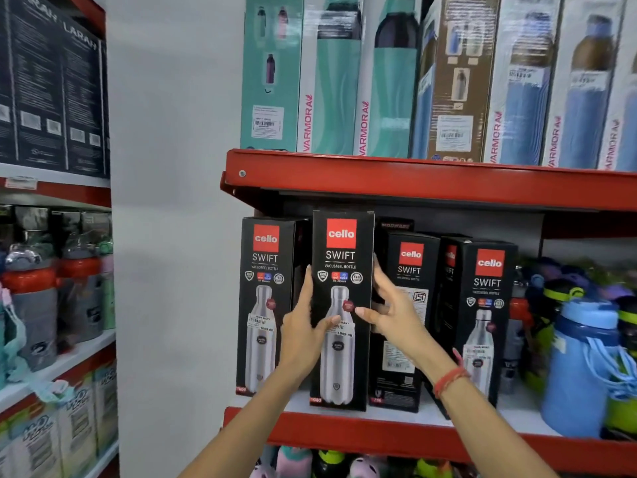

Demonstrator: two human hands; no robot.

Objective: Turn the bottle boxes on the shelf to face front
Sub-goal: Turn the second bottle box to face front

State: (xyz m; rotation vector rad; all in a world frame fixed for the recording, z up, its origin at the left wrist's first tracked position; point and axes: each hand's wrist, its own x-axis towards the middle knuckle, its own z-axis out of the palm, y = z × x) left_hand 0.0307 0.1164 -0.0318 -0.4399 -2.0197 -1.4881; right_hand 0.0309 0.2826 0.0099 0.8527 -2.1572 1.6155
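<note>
Several black Cello Swift bottle boxes stand on the red shelf (344,432). The second box from the left (341,250) faces front and stands nearest the shelf edge. My left hand (303,326) grips its left side with the thumb across the front. My right hand (389,305) holds its right side, thumb on the front. The leftmost box (263,270) faces front. The third box (405,322) shows a side panel with printed text. The fourth box (482,305) stands angled, its front turned slightly right.
Teal and blue Varmora boxes (379,81) fill the shelf above. A blue jug (579,367) and loose coloured bottles crowd the shelf at the right. A white wall (172,236) lies to the left, with another rack of bottles (51,288) beyond it.
</note>
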